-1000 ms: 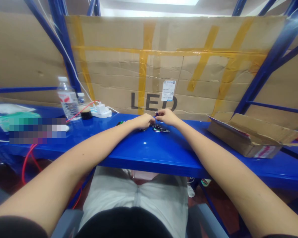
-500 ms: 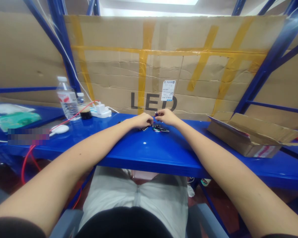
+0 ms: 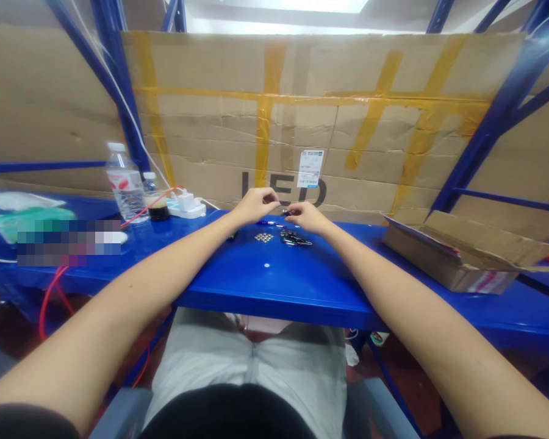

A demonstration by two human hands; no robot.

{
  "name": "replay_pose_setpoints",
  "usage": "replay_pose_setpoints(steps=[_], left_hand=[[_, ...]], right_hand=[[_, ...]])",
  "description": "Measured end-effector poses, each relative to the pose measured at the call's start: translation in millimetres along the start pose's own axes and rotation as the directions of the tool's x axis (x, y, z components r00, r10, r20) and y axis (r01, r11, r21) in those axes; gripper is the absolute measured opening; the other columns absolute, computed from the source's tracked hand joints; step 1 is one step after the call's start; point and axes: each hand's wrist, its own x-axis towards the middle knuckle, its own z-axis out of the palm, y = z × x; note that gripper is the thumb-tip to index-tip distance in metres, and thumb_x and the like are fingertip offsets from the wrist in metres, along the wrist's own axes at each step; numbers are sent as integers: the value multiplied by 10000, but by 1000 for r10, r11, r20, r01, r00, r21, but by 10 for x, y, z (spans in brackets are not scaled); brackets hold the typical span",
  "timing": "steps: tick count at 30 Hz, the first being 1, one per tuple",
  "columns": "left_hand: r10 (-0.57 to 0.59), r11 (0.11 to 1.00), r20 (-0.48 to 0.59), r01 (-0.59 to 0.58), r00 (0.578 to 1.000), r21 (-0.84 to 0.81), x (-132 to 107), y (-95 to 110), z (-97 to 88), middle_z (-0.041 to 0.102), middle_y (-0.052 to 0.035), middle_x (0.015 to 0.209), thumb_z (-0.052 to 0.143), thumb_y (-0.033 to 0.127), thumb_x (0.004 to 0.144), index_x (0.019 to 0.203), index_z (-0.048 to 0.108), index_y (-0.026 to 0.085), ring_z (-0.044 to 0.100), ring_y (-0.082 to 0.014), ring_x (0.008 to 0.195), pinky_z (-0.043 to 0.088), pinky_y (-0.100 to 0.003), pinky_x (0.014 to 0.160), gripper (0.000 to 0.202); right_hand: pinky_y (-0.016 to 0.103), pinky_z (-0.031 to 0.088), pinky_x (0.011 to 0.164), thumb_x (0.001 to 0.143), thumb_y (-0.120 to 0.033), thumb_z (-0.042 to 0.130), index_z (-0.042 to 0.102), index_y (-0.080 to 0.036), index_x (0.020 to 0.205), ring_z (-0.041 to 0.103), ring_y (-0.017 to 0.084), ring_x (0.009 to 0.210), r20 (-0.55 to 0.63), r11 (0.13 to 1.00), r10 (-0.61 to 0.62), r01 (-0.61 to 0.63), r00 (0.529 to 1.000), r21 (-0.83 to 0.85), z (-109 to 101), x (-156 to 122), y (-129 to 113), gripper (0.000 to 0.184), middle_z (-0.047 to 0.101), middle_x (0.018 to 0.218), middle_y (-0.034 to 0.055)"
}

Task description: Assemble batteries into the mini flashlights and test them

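My left hand (image 3: 255,206) is raised above the back of the blue table (image 3: 274,283), thumb and fingertips pinched together. Whatever may be between them is too small to name. Close beside it, my right hand (image 3: 307,217) grips a small dark purple piece (image 3: 286,213) with a shiny end. Below the hands lies a patch of small shiny metal pieces (image 3: 264,237). To its right is a cluster of dark and silver slender parts (image 3: 296,238). A blue-purple rod, like a pen (image 3: 272,224), rests behind them. Something dark is partly hidden by my left wrist.
An open cardboard box (image 3: 457,256) stands on the right. To the left are a water bottle (image 3: 125,186), a smaller bottle of dark liquid (image 3: 158,207), a white power strip (image 3: 187,208) and red cables (image 3: 50,299). A big cardboard sheet (image 3: 201,134) closes off the back.
My left hand has lifted up and away from the small metal pieces, uncovering them and the blue-purple rod. My right hand has stayed nearly in place, still holding the dark purple piece.
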Motion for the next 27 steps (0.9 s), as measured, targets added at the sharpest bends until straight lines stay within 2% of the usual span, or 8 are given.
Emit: replay_pose_setpoints(steps=[5,9,12,16,19,22,27], left_hand=[[39,999,49,-39,998,6,12,150,93,716,-43,838,630,174,862,837,676,150,620,-148,765,472,-282,730,57],[59,995,30,-61,998,75,17,147,89,708,-46,855,611,133,863,821,654,153,620,-159,803,467,-294,766,63],[60,996,26,-62,998,70,17,130,66,698,-34,814,604,137,868,818,643,157,615,-153,779,463,-287,749,67],[4,1000,18,-3,1000,-28,12,116,65,662,-8,704,598,155,881,833,643,156,599,-137,688,457,-270,683,66],[-64,984,32,68,997,-167,9,101,72,633,0,638,595,159,886,841,644,148,597,-125,609,463,-261,627,68],[-75,955,42,84,996,-284,8,83,79,640,-7,639,605,146,874,835,646,139,611,-118,588,479,-252,611,57],[-39,947,13,41,999,-319,10,62,98,636,-8,637,614,137,853,831,656,135,610,-117,596,474,-249,612,47]], right_hand=[[323,476,744,771,-260,715,779,-122,923,583,176,709,3,999,-18,18,1000,38,-2,-5,-6,215,702,761,38],[330,476,769,798,-194,633,775,-111,1044,579,159,709,7,997,-30,29,1000,75,-9,-14,-19,296,718,811,42],[333,485,785,800,-168,611,767,-126,1036,596,165,742,-6,995,-39,40,999,89,-3,-9,-17,287,726,844,43],[333,503,806,758,-140,649,705,-146,1017,628,178,833,-126,982,-71,92,989,168,10,12,11,266,723,954,68],[331,500,765,738,-164,678,633,-165,928,622,174,795,-196,977,-95,129,976,167,14,17,20,196,683,880,44],[301,477,683,770,-170,643,603,-175,881,579,150,696,-180,980,-112,139,977,146,15,3,-4,118,628,757,3],[264,433,545,862,-141,551,627,-158,901,498,111,510,-138,975,-94,119,986,188,-9,-38,-94,87,550,624,-30]])
